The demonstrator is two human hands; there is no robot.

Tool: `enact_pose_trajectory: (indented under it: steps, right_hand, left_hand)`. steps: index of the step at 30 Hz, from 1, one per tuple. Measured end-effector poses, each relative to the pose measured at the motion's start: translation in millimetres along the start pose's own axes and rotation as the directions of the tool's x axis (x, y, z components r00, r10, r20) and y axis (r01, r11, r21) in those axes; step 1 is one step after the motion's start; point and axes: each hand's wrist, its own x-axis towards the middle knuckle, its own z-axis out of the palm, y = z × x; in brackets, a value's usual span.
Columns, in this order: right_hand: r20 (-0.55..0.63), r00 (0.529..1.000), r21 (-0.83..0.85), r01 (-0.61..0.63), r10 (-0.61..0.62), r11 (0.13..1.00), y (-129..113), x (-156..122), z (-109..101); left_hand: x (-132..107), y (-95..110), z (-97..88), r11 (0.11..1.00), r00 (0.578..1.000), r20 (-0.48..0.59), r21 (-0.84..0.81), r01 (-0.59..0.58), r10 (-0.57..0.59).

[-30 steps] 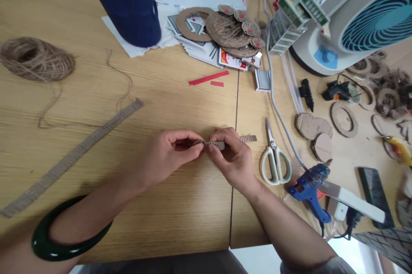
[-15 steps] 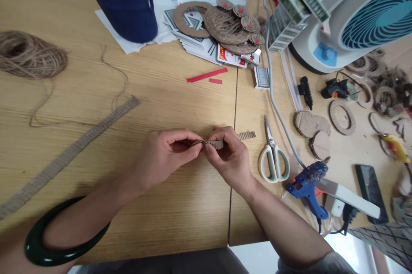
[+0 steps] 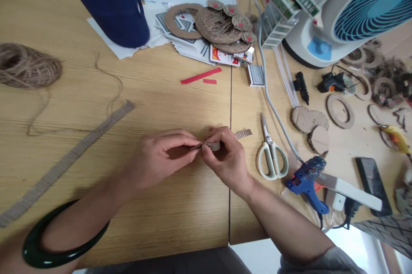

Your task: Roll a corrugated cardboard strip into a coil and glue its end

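Observation:
My left hand (image 3: 162, 158) and my right hand (image 3: 227, 158) meet at the middle of the wooden table (image 3: 180, 205). Both pinch a small rolled piece of corrugated cardboard (image 3: 210, 146) between fingers and thumbs, and the fingers hide most of it. A short corrugated strip (image 3: 243, 134) sticks out to the right behind my right hand. A long corrugated strip (image 3: 64, 166) lies apart to the left, and a dark green bangle (image 3: 61, 239) circles my left forearm.
To the left lies a ball of jute twine (image 3: 27, 68). On the right are scissors (image 3: 272, 158), a blue glue gun (image 3: 305, 184), cardboard rings (image 3: 339, 111) and a fan (image 3: 350, 16). Playing cards (image 3: 189, 46) and a navy cloth item (image 3: 106, 3) lie at the back.
The whole scene has shifted slightly left in view. My hands have drawn closer around the cardboard roll, and less of it shows.

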Motion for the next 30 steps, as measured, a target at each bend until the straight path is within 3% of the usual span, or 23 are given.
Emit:
enact_pose_trajectory:
  steps: [6,11,16,19,30]
  right_hand:
    - [-0.005,1.0,0.031,0.014,-0.014,0.999,1.1,0.3,-0.6]
    - [0.004,1.0,-0.009,0.007,-0.007,1.0,1.2,1.8,-0.5]
    - [0.007,1.0,-0.01,0.015,-0.015,1.0,-0.3,2.9,-1.2]
    - [0.004,1.0,0.008,-0.013,0.013,1.0,-1.0,2.7,-1.7]
    - [0.019,1.0,0.047,-0.019,0.018,0.999,-2.7,2.6,-2.6]
  left_hand:
    - [-1.0,1.0,1.6,0.998,0.999,-0.045,0.05,-0.027,0.029]
    - [-3.9,1.8,5.2,0.994,0.992,-0.067,-0.004,0.108,-0.108]
    - [-4.8,-4.3,5.3,0.95,0.968,-0.011,-0.194,0.245,-0.252]
    - [-4.8,-7.3,4.6,0.93,0.964,0.046,-0.252,0.267,-0.264]
    - [-2.9,-8.4,2.9,0.905,0.951,0.067,-0.293,0.308,-0.302]
